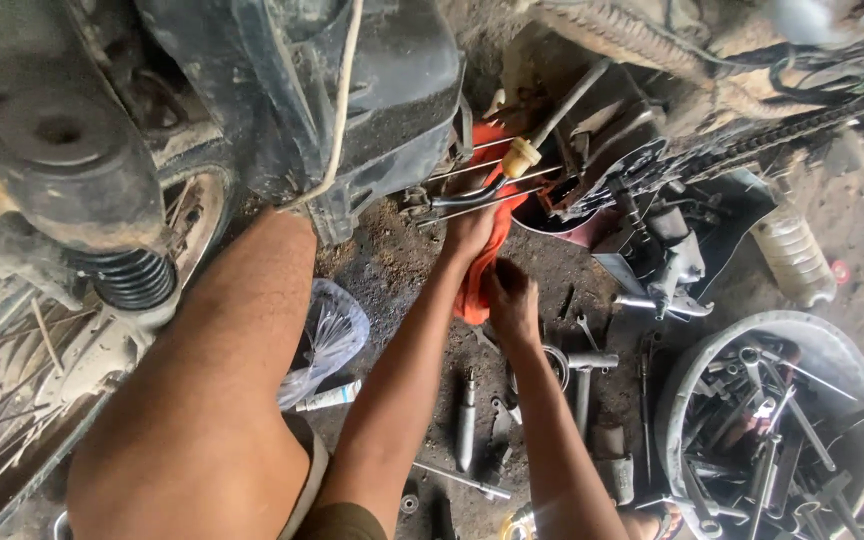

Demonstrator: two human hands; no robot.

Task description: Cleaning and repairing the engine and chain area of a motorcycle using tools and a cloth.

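**A:** What does the head camera show, looking down?

**B:** A person squats on a dark, oily dirt floor (392,270) beside a stripped motorcycle. Both bare forearms reach forward from the bottom edge of the view. The left hand (470,232) is clenched around the upper part of a crumpled orange-red cloth rag (487,255), pressing it up against the greasy underside of the machine. The right hand (514,303) grips the lower fold of the same rag, just beneath the left, so the cloth is pulled taut between them.

**A:** Why held that way?

**B:** It looks like a two-handed wiping or padding grip: the rag sits between skin and dirty metal. Just above it a thin metal rod with a pale yellow plastic cap (520,157) juts out from the frame, beside a dark red bowl-shaped pan (562,225) set under the engine, likely to catch drips.

**A:** And around them?

**B:** At the left edge is a black coil-spring shock absorber (130,278) and the spoked wheel (12,400). The person's bare knee (202,400) fills the lower left. Near it lie a crumpled clear plastic bag (327,335) and a small white tube (330,397). Loose steel sockets and spanners (577,365) are scattered on the floor just by the right forearm, within easy reach. At the lower right corner a round grey metal basin (832,345) is heaped with wrenches. A clear plastic bottle (794,255) stands near the right edge, under the drive chain (752,145).
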